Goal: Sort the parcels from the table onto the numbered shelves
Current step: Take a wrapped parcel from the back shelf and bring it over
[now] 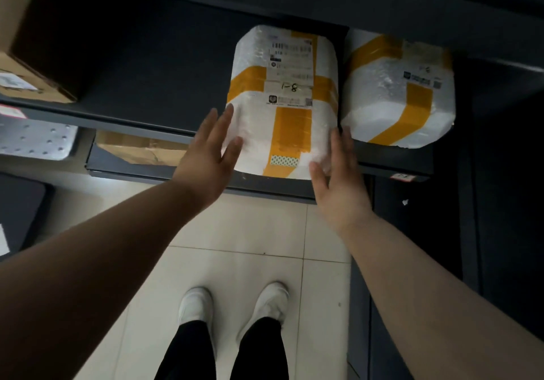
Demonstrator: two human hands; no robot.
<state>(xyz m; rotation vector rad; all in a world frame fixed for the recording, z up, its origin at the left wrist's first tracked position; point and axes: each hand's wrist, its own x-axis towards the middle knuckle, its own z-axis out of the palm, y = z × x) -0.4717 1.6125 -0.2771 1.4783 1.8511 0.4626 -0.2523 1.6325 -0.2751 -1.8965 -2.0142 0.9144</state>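
Handwriting reading "1-8" marks the white plastic-wrapped parcel crossed with yellow tape lying on the dark grey metal shelf; we flank it with left hand and right hand, both spread flat, gripping nothing, above pale floor tiles.

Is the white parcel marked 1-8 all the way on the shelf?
No. The parcel lies flat, its near end sticking out past the shelf edge.
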